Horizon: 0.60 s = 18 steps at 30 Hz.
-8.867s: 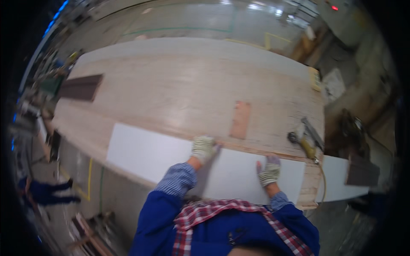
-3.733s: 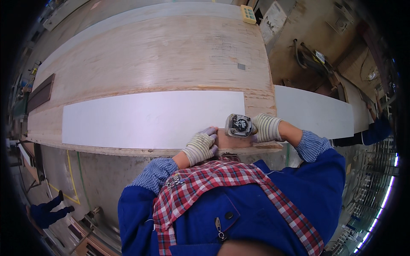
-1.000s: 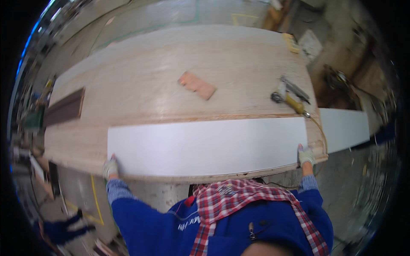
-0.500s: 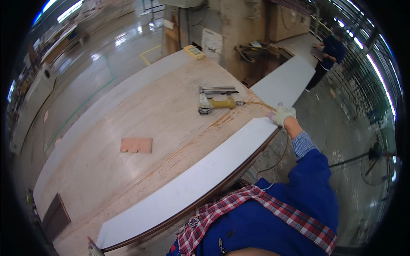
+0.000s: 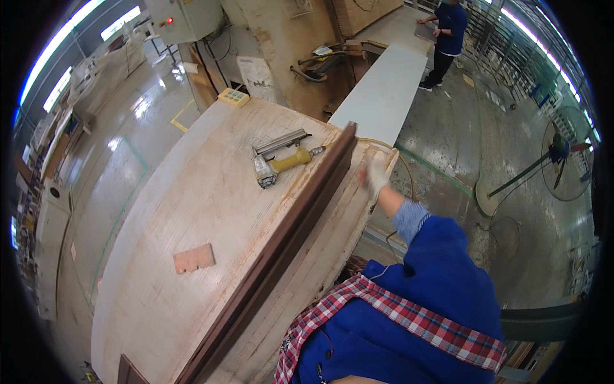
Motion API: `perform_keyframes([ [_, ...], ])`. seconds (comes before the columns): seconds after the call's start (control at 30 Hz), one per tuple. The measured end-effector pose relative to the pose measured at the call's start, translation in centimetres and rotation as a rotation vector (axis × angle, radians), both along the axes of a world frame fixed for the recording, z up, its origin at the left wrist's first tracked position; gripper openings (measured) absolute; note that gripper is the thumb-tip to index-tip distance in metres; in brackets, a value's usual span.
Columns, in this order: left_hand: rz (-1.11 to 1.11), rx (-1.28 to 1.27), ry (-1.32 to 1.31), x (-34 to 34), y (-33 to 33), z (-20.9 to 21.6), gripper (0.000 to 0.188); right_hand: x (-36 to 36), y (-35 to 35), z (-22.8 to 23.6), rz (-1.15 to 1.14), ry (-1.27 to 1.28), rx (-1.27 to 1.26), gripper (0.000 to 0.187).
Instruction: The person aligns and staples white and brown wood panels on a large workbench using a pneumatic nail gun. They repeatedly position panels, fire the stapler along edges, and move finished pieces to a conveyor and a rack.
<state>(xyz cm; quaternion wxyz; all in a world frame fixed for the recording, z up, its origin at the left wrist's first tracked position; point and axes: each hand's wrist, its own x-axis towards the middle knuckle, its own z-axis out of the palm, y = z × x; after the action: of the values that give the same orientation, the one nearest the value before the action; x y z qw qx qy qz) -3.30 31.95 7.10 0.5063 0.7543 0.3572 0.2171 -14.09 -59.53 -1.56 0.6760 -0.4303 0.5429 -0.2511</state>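
My right hand (image 5: 377, 176), gloved and motion-blurred, is over the near edge strip of the worktable (image 5: 141, 307). Finger spread: cannot tell. Left hand: out of view, state unknown. Long dark brown panel (image 5: 286, 240): its far end is just left of my right hand, with a visible gap; from there it runs back toward my body, tipped up on its long edge. Contact with the tabletop unclear. Left of the hand, across the panel: yellow-handled air tool (image 5: 291, 160); its hose (image 5: 410, 179) loops just right of the hand. Farther left, nearer me: pinkish notched piece (image 5: 194, 258). Beyond the hand: pale board (image 5: 382, 93), then a co-worker (image 5: 449, 32).
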Motion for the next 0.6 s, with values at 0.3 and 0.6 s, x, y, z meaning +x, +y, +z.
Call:
perform_keyframes([
  [0.3, -0.188, -0.033, 0.082, 4.2, -13.1, 1.9, 0.081, 1.3, 22.4, -3.5, 0.46, -0.405, 1.048, 0.027],
  [0.6, -0.408, -0.118, 0.176, 8.2, -26.3, 1.0, 0.079, -3.0, 13.9, 1.6, 0.397, -0.689, 0.841, 0.048],
])
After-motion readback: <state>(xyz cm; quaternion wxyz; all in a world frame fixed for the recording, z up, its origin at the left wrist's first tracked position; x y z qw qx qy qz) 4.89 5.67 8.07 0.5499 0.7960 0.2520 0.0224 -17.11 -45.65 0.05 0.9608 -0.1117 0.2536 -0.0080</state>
